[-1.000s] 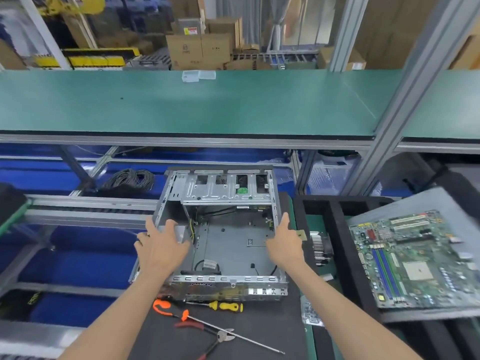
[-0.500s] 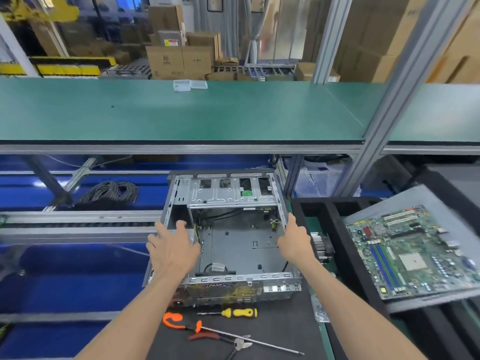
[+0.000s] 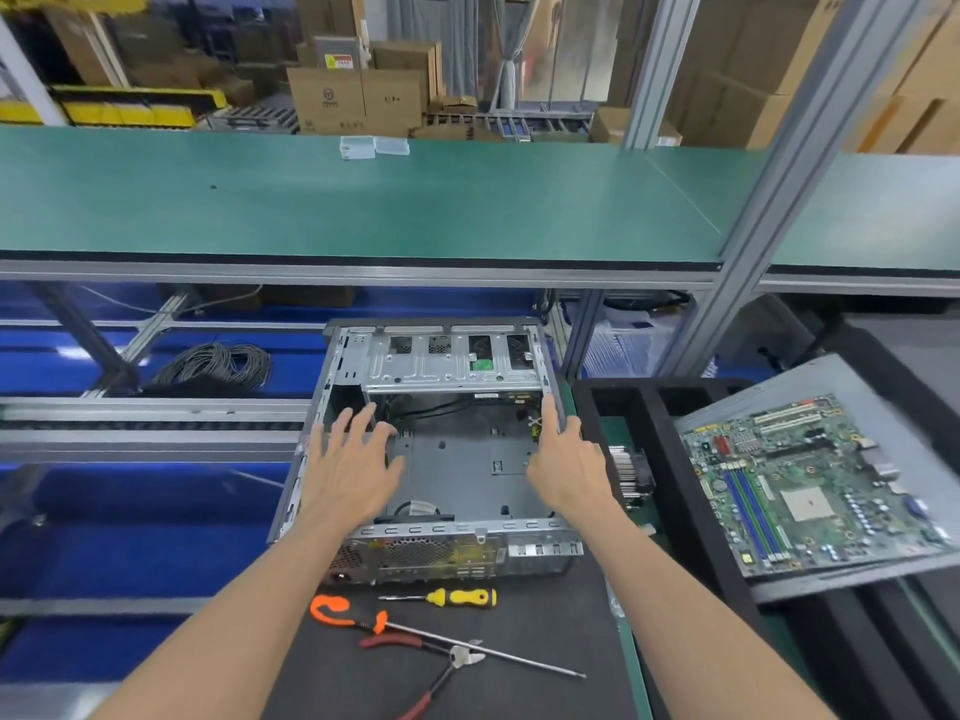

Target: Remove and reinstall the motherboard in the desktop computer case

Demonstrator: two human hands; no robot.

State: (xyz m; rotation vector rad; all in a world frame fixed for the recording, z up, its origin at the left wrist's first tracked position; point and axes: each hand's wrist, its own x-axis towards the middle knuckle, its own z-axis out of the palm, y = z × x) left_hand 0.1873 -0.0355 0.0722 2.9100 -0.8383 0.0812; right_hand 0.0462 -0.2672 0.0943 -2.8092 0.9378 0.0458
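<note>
On mat: 1 case (image 3: 457, 459), 2 screwdrivers (image 3: 447, 597), 1 pliers (image 3: 441, 662).

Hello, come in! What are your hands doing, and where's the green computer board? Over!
Left hand open over the empty case; right hand on its right wall. Motherboard out, on the gray tray at right. Nothing blocking the case floor.
</note>
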